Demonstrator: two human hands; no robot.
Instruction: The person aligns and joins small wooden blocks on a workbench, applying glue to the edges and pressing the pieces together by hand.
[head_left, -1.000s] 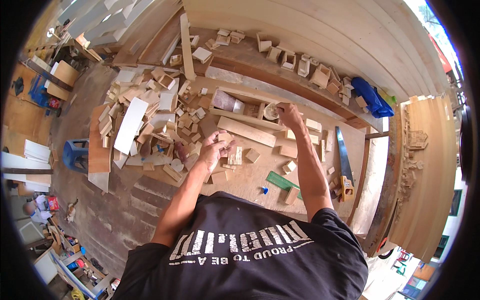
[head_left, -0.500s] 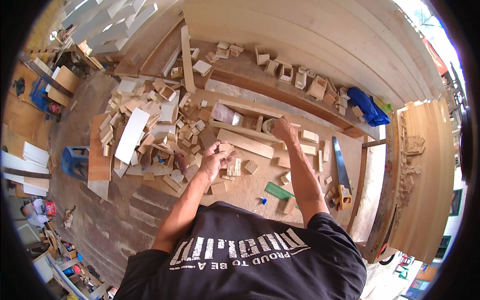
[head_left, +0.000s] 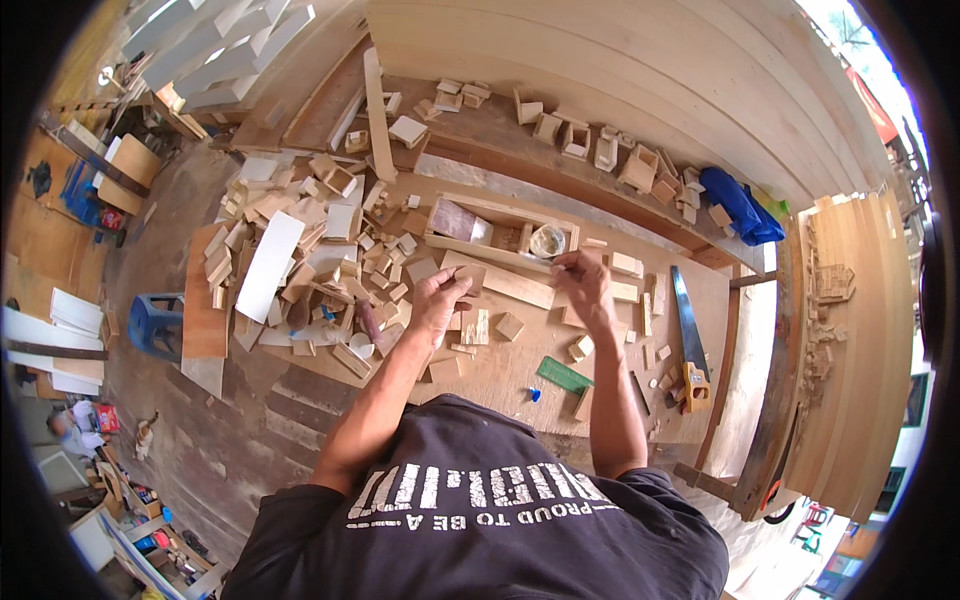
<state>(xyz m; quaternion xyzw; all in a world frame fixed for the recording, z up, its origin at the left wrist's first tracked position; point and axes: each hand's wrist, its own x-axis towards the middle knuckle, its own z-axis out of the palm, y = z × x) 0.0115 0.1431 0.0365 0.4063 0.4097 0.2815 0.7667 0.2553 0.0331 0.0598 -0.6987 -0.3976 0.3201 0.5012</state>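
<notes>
Overhead view down onto a cluttered wooden worktop (head_left: pixel 520 375), seen past a dark printed shirt. Far left, off the worktop: a blue stool (head_left: pixel 158 322) on the floor. Over the worktop's left part: a big heap of pale wood offcuts (head_left: pixel 310 260), a long white board (head_left: pixel 268 265) lying across it. Toward the middle: left hand (head_left: pixel 437 300), fingers curled closed around a small flat wood block (head_left: pixel 470 279), held just above the worktop. Just beyond it: a long plank (head_left: pixel 500 280), and behind that a shallow open wooden box frame (head_left: pixel 500 235) with a small round clear container (head_left: pixel 548 240) inside, at its right end. Right hand (head_left: pixel 582 285) raised beside that container, fingertips pinched together; too small to tell what is pinched, if anything. Below both hands: a few loose blocks, a green flat bar (head_left: pixel 563 375) near the front edge. Toward the right edge: a handsaw (head_left: pixel 688 335), blade pointing to the back edge. Along the back edge: a row of small assembled wooden boxes (head_left: pixel 600 150) and a blue bundle (head_left: pixel 740 205) at the back right corner. By the look of it, well into a long run of work: several little boxes finished, one block in hand, and a large pile of cut pieces left unassembled.
</notes>
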